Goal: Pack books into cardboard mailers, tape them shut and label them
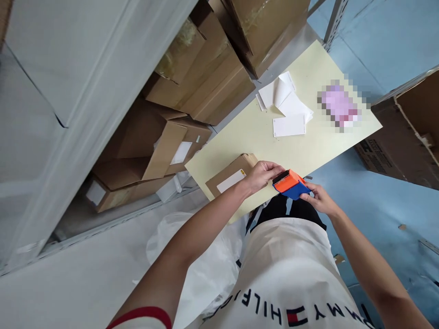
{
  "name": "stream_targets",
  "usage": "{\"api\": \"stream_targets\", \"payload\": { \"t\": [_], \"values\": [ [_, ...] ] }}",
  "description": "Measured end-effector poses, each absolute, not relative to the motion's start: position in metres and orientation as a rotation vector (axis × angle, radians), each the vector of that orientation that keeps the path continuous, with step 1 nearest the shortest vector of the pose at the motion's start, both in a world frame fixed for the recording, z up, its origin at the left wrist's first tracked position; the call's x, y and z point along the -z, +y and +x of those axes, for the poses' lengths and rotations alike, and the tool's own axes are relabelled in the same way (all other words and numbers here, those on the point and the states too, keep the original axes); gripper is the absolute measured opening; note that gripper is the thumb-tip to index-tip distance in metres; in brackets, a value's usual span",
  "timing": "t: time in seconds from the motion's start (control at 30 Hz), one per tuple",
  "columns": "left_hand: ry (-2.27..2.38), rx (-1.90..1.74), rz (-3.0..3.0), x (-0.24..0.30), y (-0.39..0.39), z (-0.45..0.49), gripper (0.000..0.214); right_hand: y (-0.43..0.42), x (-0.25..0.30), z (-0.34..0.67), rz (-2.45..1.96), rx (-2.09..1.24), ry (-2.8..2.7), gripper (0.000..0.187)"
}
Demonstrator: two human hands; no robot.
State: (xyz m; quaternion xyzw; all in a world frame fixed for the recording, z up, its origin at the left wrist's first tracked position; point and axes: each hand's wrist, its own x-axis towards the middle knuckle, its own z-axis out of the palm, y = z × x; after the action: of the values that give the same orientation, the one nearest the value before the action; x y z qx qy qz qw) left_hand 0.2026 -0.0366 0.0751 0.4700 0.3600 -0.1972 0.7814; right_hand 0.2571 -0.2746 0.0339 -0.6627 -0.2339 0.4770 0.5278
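Both of my hands hold a small orange and blue box-shaped object (291, 183) over the near edge of a pale yellow table (308, 151). My left hand (262, 175) grips its left end with fingers curled over the top. My right hand (317, 198) pinches its blue right end. Just left of my left hand, a small brown cardboard parcel (230, 176) with a white label lies on the table.
Several white paper sheets (286, 105) lie farther back on the table beside a blurred pink item (339, 106). Stacked cardboard boxes (192, 77) fill grey shelving on the left. An open carton (404, 137) sits on the blue floor at right. A white plastic bag (206, 269) is below my arm.
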Motion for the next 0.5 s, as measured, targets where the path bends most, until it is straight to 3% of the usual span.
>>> {"api": "stream_targets", "payload": {
  "t": [0.17,0.5],
  "values": [
    [0.818,0.582,0.926,-0.086,-0.016,0.217,0.061,-0.274,-0.022,0.28,-1.526,-1.212,-0.561,0.044],
    [0.906,0.649,1.769,-0.071,0.004,0.262,0.024,-0.236,-0.015,0.291,-1.332,-1.308,-0.238,0.053]
  ]
}}
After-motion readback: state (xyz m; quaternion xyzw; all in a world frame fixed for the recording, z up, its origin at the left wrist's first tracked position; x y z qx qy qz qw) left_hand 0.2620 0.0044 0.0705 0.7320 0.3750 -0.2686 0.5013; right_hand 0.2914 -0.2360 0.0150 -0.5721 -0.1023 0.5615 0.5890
